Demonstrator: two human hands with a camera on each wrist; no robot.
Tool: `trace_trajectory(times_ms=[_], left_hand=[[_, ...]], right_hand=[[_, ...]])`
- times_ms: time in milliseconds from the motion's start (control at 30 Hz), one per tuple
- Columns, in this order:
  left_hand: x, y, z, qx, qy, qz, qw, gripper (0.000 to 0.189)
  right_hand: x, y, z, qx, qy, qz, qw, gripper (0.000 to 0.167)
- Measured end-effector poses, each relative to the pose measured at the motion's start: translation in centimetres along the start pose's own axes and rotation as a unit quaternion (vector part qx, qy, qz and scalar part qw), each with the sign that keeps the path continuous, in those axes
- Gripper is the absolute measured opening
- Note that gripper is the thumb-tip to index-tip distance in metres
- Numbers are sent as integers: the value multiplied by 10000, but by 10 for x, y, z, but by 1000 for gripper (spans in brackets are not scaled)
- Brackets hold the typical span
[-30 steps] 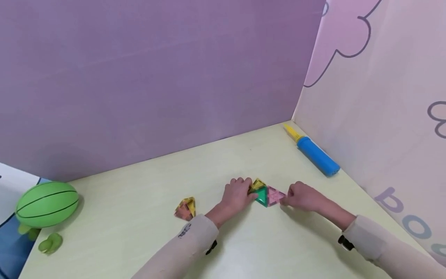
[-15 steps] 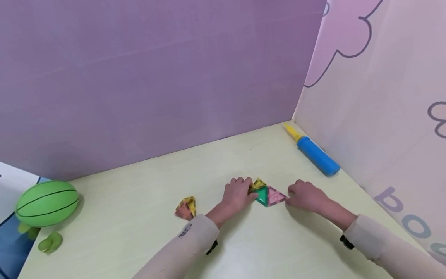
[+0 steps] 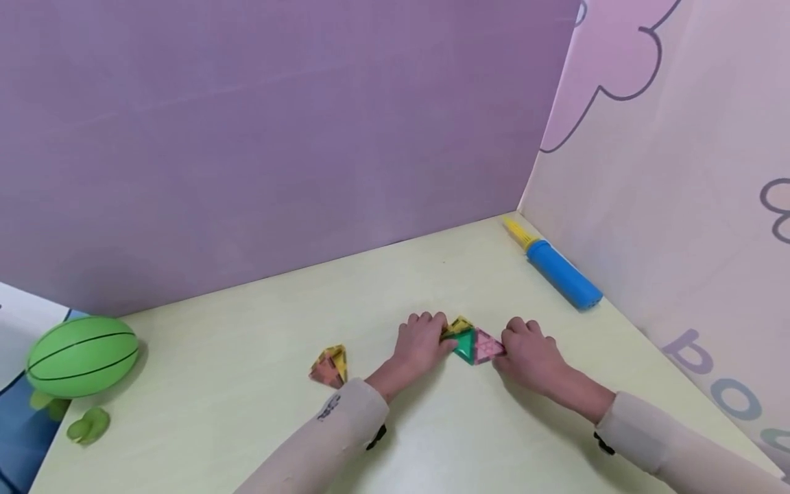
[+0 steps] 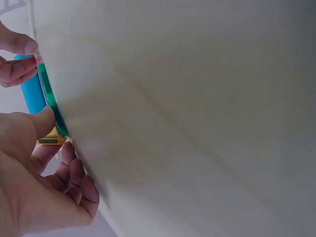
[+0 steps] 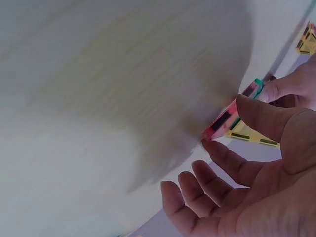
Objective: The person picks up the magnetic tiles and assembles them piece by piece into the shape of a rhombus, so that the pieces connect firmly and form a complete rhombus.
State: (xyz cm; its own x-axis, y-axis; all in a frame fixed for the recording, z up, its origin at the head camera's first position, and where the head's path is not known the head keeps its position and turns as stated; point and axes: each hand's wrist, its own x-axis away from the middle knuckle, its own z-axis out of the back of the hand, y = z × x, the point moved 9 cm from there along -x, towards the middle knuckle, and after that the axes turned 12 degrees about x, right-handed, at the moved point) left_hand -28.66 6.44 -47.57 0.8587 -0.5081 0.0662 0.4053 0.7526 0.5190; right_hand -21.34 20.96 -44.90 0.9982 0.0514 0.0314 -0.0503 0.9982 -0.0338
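Translucent triangular magnetic tiles stand joined on the table, between both hands. My left hand has its thumb on the green tile and its fingers behind, pinching it beside the yellow tile. The pink tile adjoins the green one on the right. My right hand pinches the pink tile's outer corner; in the right wrist view the thumb lies on the pink tile and the index fingertip meets its end. The remaining right fingers curl loosely. The joined tiles' back is hidden in the head view.
Left of the hands lies another cluster of orange and yellow tiles. A blue hand pump with a yellow nozzle lies by the right wall. A green ball and a small green object sit at the table's left edge.
My right hand was drawn slightly rightward at the pink tile's tip half a second ago; it has moved left and now grips that corner. The left hand stays in place.
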Motion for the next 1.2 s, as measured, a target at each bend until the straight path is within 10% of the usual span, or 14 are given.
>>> trace_trajectory(times_ms=[833, 1200], left_hand=[[-1, 0, 0, 1, -175, 171, 9997, 32], [-2, 2, 1, -5, -273, 18, 9996, 32]], right_hand=[[-8, 16, -9, -1063, -980, -342, 9889, 29], [-15, 1, 1, -2669, -900, 374, 9588, 23]])
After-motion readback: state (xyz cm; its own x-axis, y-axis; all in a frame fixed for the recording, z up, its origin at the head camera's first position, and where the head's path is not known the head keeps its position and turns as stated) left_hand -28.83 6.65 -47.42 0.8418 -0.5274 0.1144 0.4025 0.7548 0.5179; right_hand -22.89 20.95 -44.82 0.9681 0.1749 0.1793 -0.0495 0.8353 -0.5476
